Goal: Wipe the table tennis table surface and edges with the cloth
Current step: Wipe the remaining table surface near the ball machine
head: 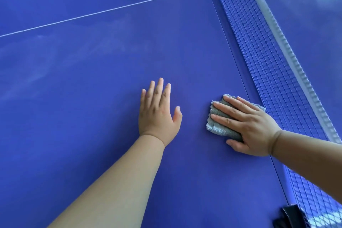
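Observation:
The blue table tennis table (92, 79) fills the view. A folded grey cloth (217, 123) lies on the surface close to the net. My right hand (248, 126) presses flat on top of the cloth, fingers straight and pointing left. My left hand (159, 111) rests flat on the bare table to the left of the cloth, fingers spread and straight, holding nothing. Pale smear marks show on the surface at the left.
The net (268, 57) with its white top band runs diagonally from the top middle to the bottom right. A black net clamp (288, 216) sits at the bottom right edge. A thin white centre line (100, 12) crosses the table at the back.

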`<control>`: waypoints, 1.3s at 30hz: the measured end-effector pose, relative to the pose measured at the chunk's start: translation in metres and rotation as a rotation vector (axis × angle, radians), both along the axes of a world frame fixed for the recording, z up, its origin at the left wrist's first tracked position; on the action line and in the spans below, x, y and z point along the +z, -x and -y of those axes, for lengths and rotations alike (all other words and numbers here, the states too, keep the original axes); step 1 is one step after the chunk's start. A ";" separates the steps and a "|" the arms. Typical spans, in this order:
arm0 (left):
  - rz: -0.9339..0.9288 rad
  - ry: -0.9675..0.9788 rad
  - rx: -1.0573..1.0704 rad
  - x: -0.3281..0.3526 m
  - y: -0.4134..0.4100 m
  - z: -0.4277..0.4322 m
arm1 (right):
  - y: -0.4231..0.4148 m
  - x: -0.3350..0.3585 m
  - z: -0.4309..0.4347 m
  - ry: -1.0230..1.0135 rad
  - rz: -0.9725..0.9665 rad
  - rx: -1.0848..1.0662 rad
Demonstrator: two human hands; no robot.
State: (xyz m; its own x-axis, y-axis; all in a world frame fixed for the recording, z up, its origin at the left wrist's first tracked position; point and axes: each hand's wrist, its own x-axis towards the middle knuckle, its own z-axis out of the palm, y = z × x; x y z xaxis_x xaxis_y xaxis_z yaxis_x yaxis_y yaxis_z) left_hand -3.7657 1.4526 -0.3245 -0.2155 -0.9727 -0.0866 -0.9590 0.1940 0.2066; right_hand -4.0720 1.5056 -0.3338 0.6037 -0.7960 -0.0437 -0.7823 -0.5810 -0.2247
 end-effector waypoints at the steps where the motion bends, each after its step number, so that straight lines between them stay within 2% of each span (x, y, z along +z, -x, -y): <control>1: 0.007 -0.017 0.044 -0.001 -0.005 -0.027 | 0.000 0.001 0.000 -0.003 0.002 -0.003; 5: 0.070 -0.109 0.267 -0.006 -0.012 -0.095 | 0.000 0.005 -0.001 -0.007 -0.005 0.006; 12: 0.094 -0.060 0.280 -0.014 -0.009 -0.097 | 0.003 -0.003 -0.002 0.020 -0.024 0.002; 17: 0.108 -0.070 0.281 -0.014 -0.008 -0.095 | 0.002 0.004 0.013 -0.028 -0.118 0.013; 22: 0.116 -0.051 0.288 -0.014 -0.009 -0.096 | -0.033 0.009 0.111 -0.156 -0.122 -0.328; 25: 0.110 -0.031 0.287 -0.017 -0.009 -0.097 | -0.066 0.010 0.114 -0.129 -0.109 -0.410; 27: 0.095 -0.026 0.288 -0.017 -0.009 -0.097 | -0.076 0.009 0.068 -0.071 -0.096 -0.225; 31: 0.092 -0.020 0.289 -0.015 -0.008 -0.096 | -0.047 0.004 -0.066 -0.083 -0.050 0.287; 33: 0.090 -0.029 0.291 -0.016 -0.008 -0.095 | -0.023 0.008 -0.064 -0.093 -0.102 0.440; 34: 0.089 -0.031 0.291 -0.016 -0.009 -0.095 | -0.016 0.009 -0.045 -0.072 -0.150 0.430; 35: 0.090 -0.030 0.288 -0.017 -0.009 -0.096 | -0.013 0.012 -0.020 -0.063 -0.188 0.319; 38: 0.097 -0.023 0.288 -0.019 -0.010 -0.096 | -0.012 0.016 0.059 -0.138 -0.149 -0.274; 39: 0.098 -0.017 0.291 -0.019 -0.009 -0.096 | -0.017 0.016 0.072 -0.167 -0.126 -0.405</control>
State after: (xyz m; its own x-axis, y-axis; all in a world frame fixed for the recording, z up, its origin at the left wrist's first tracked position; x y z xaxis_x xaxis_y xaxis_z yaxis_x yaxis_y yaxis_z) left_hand -3.7563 1.5489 -0.3439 0.0820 -0.9905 -0.1105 -0.9893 -0.0943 0.1111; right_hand -4.0548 1.4338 -0.3179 0.2267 -0.9427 -0.2447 -0.9663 -0.1864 -0.1774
